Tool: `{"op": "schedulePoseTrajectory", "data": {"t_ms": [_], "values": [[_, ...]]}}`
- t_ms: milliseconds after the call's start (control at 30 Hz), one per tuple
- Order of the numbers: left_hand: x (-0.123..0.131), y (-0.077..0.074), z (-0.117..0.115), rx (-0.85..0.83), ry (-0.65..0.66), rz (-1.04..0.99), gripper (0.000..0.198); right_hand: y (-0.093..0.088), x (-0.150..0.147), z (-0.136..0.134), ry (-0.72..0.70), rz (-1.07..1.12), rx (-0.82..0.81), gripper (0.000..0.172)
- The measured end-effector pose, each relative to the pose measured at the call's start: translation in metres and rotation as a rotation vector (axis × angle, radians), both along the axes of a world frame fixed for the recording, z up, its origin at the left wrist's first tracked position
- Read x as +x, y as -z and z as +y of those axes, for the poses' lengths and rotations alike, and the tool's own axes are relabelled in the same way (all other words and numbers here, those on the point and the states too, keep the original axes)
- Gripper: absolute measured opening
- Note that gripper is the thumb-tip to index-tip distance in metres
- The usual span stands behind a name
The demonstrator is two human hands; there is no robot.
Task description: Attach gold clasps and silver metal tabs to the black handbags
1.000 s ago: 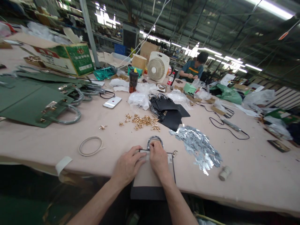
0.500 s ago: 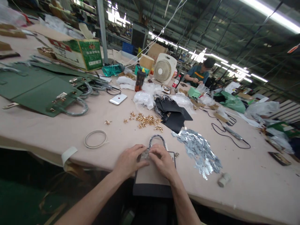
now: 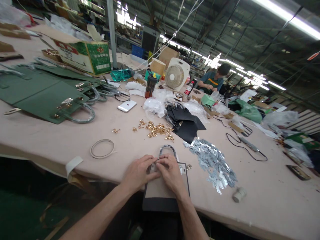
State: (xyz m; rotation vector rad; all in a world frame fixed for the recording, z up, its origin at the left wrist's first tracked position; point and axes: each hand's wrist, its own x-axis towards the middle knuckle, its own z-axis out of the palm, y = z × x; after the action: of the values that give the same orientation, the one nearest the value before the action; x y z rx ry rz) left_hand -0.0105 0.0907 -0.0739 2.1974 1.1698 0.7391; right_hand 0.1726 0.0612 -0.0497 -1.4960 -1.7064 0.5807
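Observation:
A black-edged bag panel with a beige inner face lies at the table's front edge, its lower part overhanging. Its looped handle, wrapped in clear film, points away from me. My left hand bends its thumb and fingers around the handle's left base. My right hand reaches over the panel, fingertips meeting the left ones there; what they pinch is hidden. A small silver plate shows at the handle's right base. A gold clasp sticks out beyond the panel's right edge.
Gold fittings and flat silver plates lie in piles beyond my hands. Black panels, a phone, a coiled strip and green bag pieces lie around. A fan stands farther back; another person works there.
My right hand has shifted slightly left toward the left fingertips, uncovering the silver plate on the panel's right. The left hand stays in about the same place.

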Motion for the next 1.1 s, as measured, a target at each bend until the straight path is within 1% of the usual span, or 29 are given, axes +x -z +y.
{"op": "schedulePoseTrajectory", "data": {"t_ms": [233, 467, 567, 633, 700, 767, 833, 900, 933, 1033, 1100], "values": [[0.001, -0.002, -0.001, 0.011, 0.013, -0.008, 0.048, 0.000, -0.005, -0.003, 0.029, -0.053, 0.067, 0.012], [-0.001, 0.006, -0.001, 0.061, 0.018, -0.003, 0.053, 0.013, -0.010, -0.007, 0.057, -0.145, 0.189, 0.014], [-0.001, 0.008, -0.001, 0.102, 0.021, -0.014, 0.046, 0.010, -0.010, -0.012, 0.066, -0.098, 0.234, 0.015], [-0.001, 0.010, 0.000, 0.140, 0.021, -0.018, 0.045, 0.003, -0.008, -0.021, 0.071, -0.029, 0.295, 0.019], [-0.002, 0.014, 0.002, 0.180, 0.024, -0.020, 0.048, -0.005, -0.006, -0.038, 0.056, 0.019, 0.338, 0.021], [-0.003, 0.019, 0.005, 0.217, 0.030, -0.022, 0.050, -0.010, -0.006, -0.059, -0.009, 0.032, 0.337, 0.018], [-0.003, 0.022, 0.008, 0.254, 0.031, -0.021, 0.052, -0.011, -0.007, -0.079, -0.088, 0.008, 0.313, 0.014], [-0.002, 0.019, 0.008, 0.292, 0.027, -0.008, 0.053, -0.008, -0.006, -0.096, -0.134, -0.040, 0.280, 0.011], [-0.002, 0.016, 0.007, 0.313, 0.025, 0.001, 0.053, -0.007, -0.004, -0.102, -0.134, -0.059, 0.261, 0.011], [0.004, 0.004, 0.003, 0.403, 0.044, 0.029, 0.045, -0.001, 0.001, -0.114, -0.077, -0.058, 0.198, 0.013], [0.011, 0.000, 0.001, 0.485, 0.102, 0.026, 0.038, 0.003, 0.002, -0.120, -0.022, -0.029, 0.190, 0.016]]}}
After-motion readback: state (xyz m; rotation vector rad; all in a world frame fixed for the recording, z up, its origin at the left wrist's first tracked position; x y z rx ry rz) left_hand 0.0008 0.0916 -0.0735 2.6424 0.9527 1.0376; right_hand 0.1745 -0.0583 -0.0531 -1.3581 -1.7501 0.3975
